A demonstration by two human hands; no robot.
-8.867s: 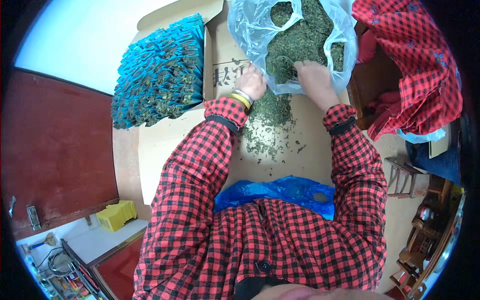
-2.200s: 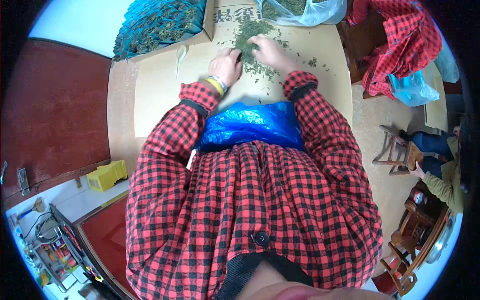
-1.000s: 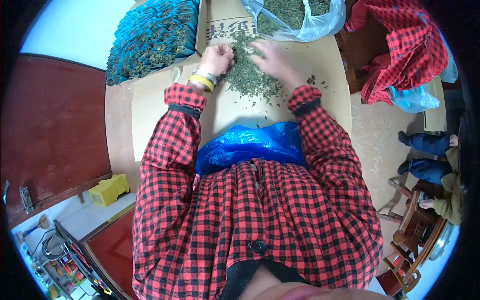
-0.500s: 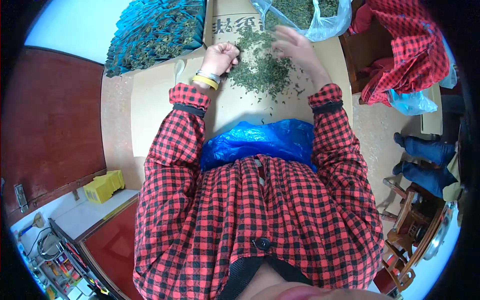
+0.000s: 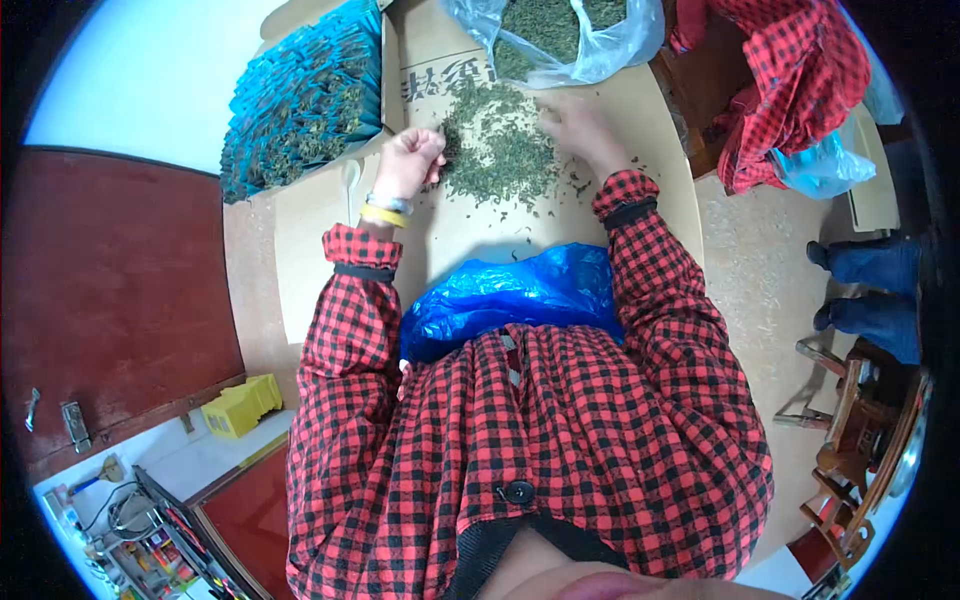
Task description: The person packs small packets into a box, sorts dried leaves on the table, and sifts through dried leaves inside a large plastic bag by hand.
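Note:
Dark green leaf pieces [image 5: 500,165] lie loosely spread on the cardboard-covered table [image 5: 450,225]. My left hand [image 5: 410,162] is closed at their left edge, its fingers curled together; what it pinches, if anything, is too small to make out. At their right edge is my right hand [image 5: 578,125], slightly blurred, fingers apart and nothing visible in it. Beyond, a clear plastic bag [image 5: 610,50] holds more leaves. Rows of blue packets [image 5: 310,100] filled with leaves stand in a box at the upper left. A pale spoon [image 5: 350,180] lies left of my left hand.
Blue plastic [image 5: 510,290] lies between my body and the table. Red checked cloth [image 5: 800,90] hangs at the right, by a light blue bag [image 5: 825,165]. Another person's legs [image 5: 875,290] and wooden stools [image 5: 850,400] are further right. A yellow box [image 5: 242,405] sits lower left.
Earlier, both hands were at the plastic bag and then at the pile. The leaves have since spread wider toward me. Most recently, my right hand has lowered slightly and the view has shifted.

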